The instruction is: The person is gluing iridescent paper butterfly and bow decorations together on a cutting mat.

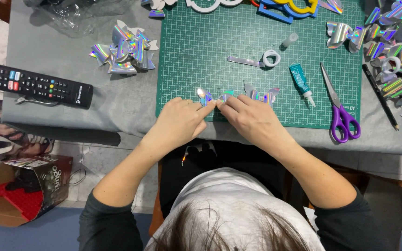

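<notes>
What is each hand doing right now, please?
Left hand: fingertips pinched on the holographic bow piece.
Right hand: fingertips pinched on the same piece, over the green cutting mat.

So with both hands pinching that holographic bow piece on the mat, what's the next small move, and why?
Probably keep pressing the centre. The left hand and right hand meet fingertip to fingertip on the holographic bow piece, with the glue tube set aside on the cutting mat.
</notes>
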